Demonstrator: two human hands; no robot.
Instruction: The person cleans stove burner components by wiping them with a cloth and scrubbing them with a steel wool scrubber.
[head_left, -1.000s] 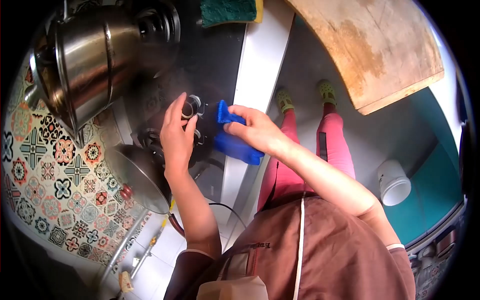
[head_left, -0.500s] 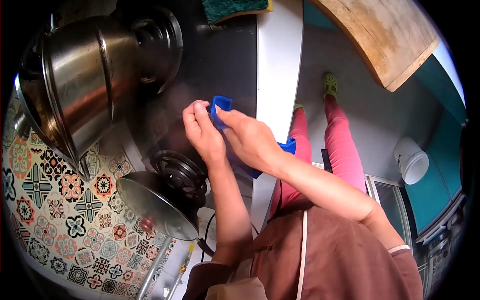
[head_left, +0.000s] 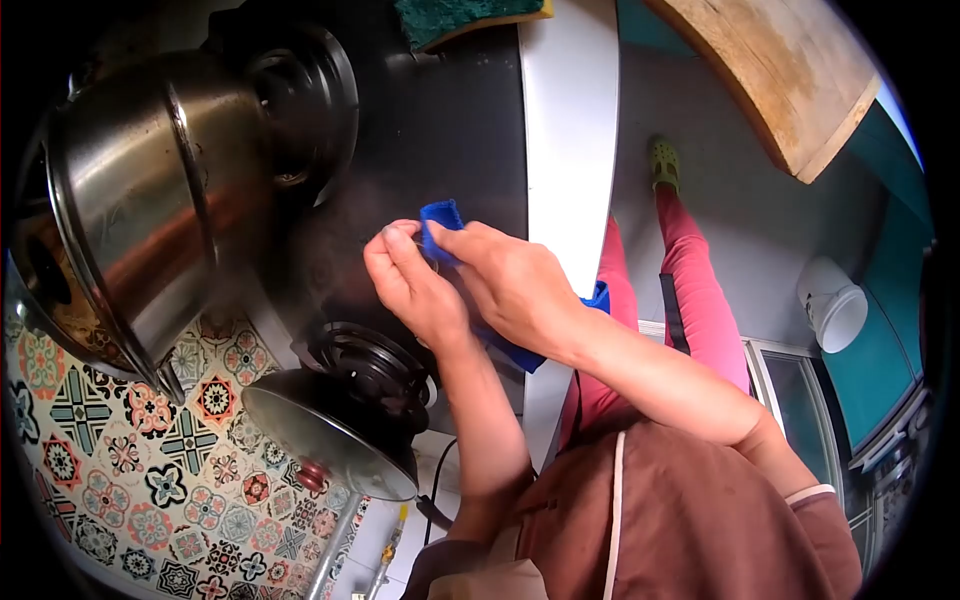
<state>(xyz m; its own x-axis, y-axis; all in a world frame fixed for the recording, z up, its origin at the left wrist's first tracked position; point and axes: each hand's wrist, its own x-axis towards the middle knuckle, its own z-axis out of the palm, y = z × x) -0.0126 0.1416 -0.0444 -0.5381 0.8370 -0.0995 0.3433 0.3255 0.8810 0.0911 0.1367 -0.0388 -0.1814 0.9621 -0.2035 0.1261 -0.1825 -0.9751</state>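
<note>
My left hand (head_left: 418, 290) is curled, its fingers bent around something small that is mostly hidden; a thin curved edge shows near the palm. Right beside it, my right hand (head_left: 515, 285) pinches a blue cloth (head_left: 440, 215) between thumb and fingers and presses it against the left hand's fingers. More of the cloth hangs below the right hand and behind the wrist. Both hands are over the edge of the black stove top (head_left: 450, 130). A burner (head_left: 370, 365) lies just below and left of my left hand.
A large steel pot (head_left: 140, 190) sits at the left by another burner (head_left: 300, 100). A glass lid (head_left: 330, 435) leans near patterned tiles (head_left: 160, 480). A green and yellow sponge (head_left: 470, 20) is at the top, a wooden board (head_left: 780, 80) upper right, and a white bucket (head_left: 835, 305) right.
My left hand has moved right from the stove knobs' area and curled up. My right hand has brought the blue cloth against it. The view has shifted, with the pot lower and further left.
</note>
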